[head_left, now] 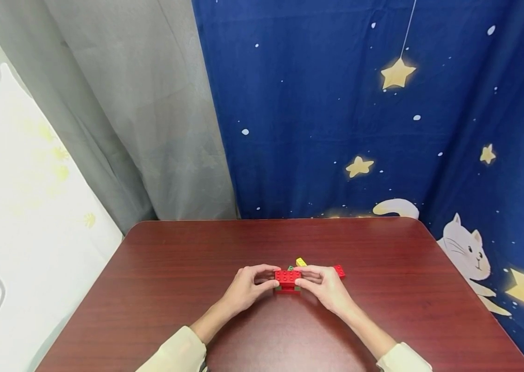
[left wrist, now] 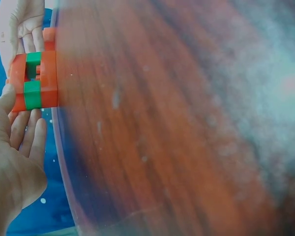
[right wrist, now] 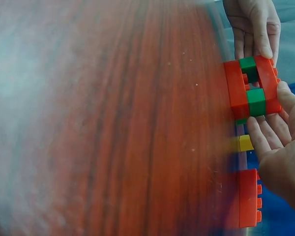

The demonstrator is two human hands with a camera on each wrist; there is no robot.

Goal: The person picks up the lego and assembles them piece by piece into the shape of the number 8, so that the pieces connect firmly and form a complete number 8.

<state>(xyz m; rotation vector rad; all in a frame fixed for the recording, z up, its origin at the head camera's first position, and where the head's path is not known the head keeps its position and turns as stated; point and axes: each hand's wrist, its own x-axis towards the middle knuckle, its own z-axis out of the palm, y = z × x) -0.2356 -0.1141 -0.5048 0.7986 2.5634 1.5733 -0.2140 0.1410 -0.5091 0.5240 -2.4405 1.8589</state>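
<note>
A small stack of toy building bricks stands on the table in front of me. Its long red bottom brick (left wrist: 49,78) carries a green brick (right wrist: 256,102) near one end and another green brick (right wrist: 248,66) near the other, with a gap between them. Across both greens lies a red top brick (head_left: 287,277), studs up. My left hand (head_left: 245,287) pinches the left end of this top brick between thumb and fingers. At its right end my right hand (head_left: 329,289) grips it likewise, thumb on the near side.
Behind the stack lie a yellow brick (head_left: 301,262) and a green brick (head_left: 291,268), partly hidden. Another red brick (head_left: 339,271) sits beyond my right hand. The brown table (head_left: 173,268) reaches back to grey and blue curtains.
</note>
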